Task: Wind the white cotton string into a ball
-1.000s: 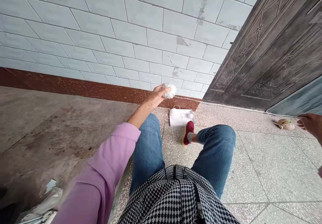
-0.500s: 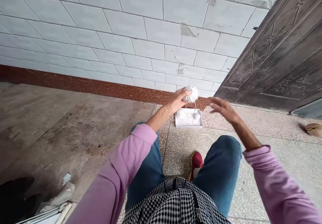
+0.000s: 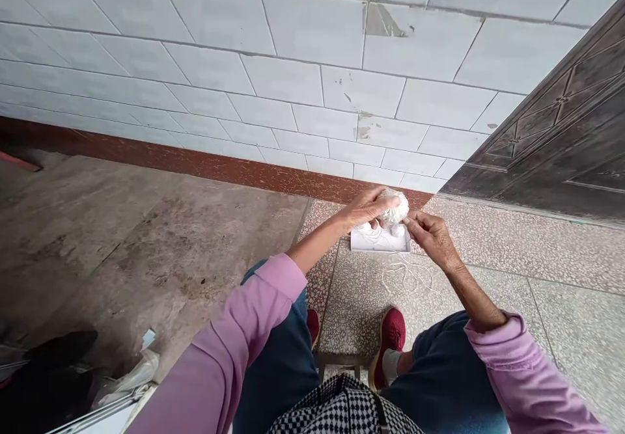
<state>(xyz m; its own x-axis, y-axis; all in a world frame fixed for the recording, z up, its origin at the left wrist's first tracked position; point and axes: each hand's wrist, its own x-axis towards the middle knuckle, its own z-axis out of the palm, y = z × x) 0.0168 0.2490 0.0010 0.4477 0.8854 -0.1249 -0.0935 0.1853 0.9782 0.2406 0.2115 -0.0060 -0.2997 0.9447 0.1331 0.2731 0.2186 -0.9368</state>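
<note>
A ball of white yarn is gripped in my left hand, above a shallow white box on the floor. Close against the ball's right side is my right hand, thumb and fingers pinched together. What lies in that pinch is too small to see clearly; it may be the yarn strand. Inside the box are more white yarn and a small white ball, partly covered by my hands. Loose white yarn trails in loops over the floor in front of the box.
A tiled wall with a red-brown base strip rises ahead, and a dark panelled door stands at right. My red shoes rest below the box. Clear plastic lies at lower left.
My right hand has come in from the right, from apart to beside the yarn ball, and its fingers have closed. The left hand still holds the ball. The view has shifted.
</note>
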